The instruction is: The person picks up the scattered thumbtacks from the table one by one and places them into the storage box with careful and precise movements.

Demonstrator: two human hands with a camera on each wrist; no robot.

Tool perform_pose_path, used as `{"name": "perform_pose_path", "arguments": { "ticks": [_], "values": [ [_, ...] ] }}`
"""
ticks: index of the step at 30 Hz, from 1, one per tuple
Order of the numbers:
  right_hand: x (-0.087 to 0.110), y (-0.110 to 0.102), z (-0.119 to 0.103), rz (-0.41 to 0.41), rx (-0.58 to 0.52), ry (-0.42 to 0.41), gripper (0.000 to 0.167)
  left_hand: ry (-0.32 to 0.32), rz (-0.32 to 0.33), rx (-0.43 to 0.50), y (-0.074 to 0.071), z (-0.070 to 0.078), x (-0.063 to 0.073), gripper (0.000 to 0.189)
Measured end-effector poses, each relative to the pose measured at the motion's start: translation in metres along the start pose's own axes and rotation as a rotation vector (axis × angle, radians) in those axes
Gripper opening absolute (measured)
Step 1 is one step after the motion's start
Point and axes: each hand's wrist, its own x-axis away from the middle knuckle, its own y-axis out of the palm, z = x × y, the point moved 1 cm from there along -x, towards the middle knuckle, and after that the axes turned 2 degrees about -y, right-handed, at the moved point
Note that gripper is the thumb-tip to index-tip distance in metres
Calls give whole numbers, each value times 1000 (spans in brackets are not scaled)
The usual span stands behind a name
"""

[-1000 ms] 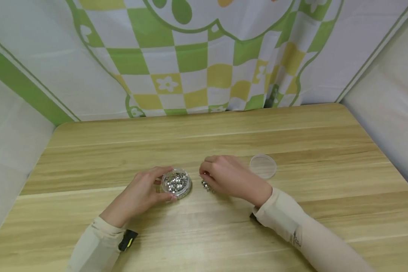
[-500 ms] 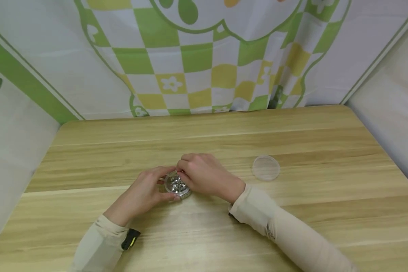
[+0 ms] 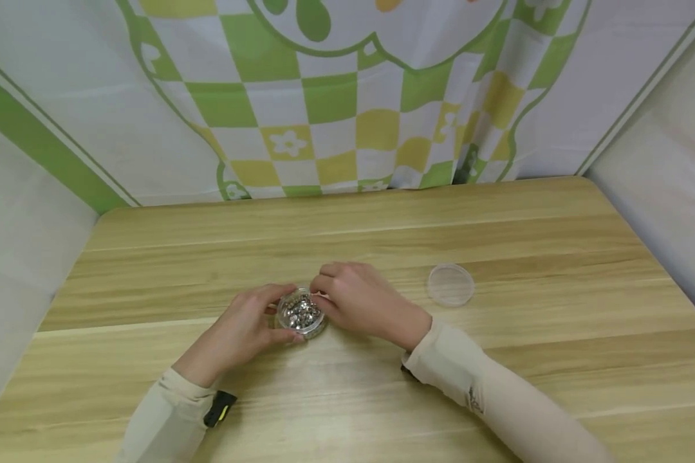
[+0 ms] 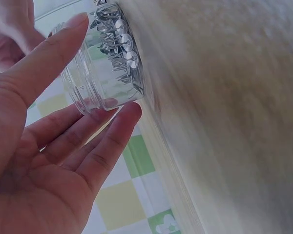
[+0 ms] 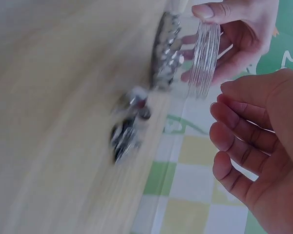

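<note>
My left hand (image 3: pixel 240 331) holds a small clear round jar (image 4: pixel 90 80) between thumb and fingers. The jar stands upright on the table, with silver thumbtacks (image 4: pixel 119 48) heaped in its lower part. Just right of its rim, in the head view, is my right hand (image 3: pixel 356 299). Its fingers are loosely bent, and the right wrist view shows nothing between them. A small pile of loose thumbtacks (image 5: pixel 129 129), blurred, lies on the table beside the jar; in the head view the right hand hides it.
A clear round lid (image 3: pixel 450 285) lies flat on the wooden table (image 3: pixel 347 399), right of the hands. Behind the table's far edge hangs a green, yellow and white checked curtain (image 3: pixel 330 103). Pale cloth walls flank both sides.
My right hand has gone left from the loose thumbtacks to the jar's opening, then drawn back slightly right. The left hand has kept hold of the jar in place.
</note>
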Motion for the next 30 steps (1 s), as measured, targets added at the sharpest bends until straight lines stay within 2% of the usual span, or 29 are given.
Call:
{"name": "perform_pose_path", "arguments": {
  "ticks": [10,15,22,30],
  "values": [
    [44,-9,22,32,-5,35,10,-1,16,4,1,-1,1,75],
    [58,-9,23,-45,-23,25,8,5,15,-3,1,0,0,75],
    [66,-3,19,-179,-14,43,8,-2,12,4,0,2,1,74],
    [64,1,17,-205,-12,47,14,0,13,4,0,1,1,74]
  ]
}}
